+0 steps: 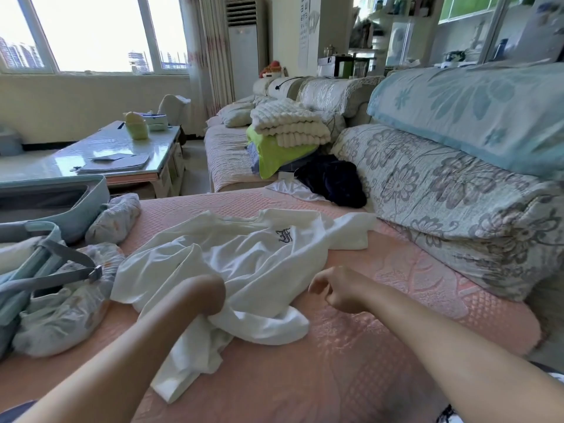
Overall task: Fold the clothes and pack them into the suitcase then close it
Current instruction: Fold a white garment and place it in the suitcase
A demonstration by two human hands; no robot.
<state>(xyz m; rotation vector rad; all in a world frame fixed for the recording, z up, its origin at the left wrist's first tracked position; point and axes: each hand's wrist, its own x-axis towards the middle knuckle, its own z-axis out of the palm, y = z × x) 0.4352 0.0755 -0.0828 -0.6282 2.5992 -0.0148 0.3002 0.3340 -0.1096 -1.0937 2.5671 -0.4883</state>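
On the pink sofa [366, 346], the open suitcase [94, 206] lies at the left edge, within reach for packing. My left hand [210, 296] clutches the crumpled shirt [259, 254] at centre, probably to spread it. My right hand [338, 290] hovers beside it, loosely curled, empty.

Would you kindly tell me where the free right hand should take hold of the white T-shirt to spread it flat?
Probably the flat sleeve of the T-shirt, nearest the cushions, reached from the right: it lies spread and uncovered, while the left hand grips the bunched lower part. The right hand holds nothing.
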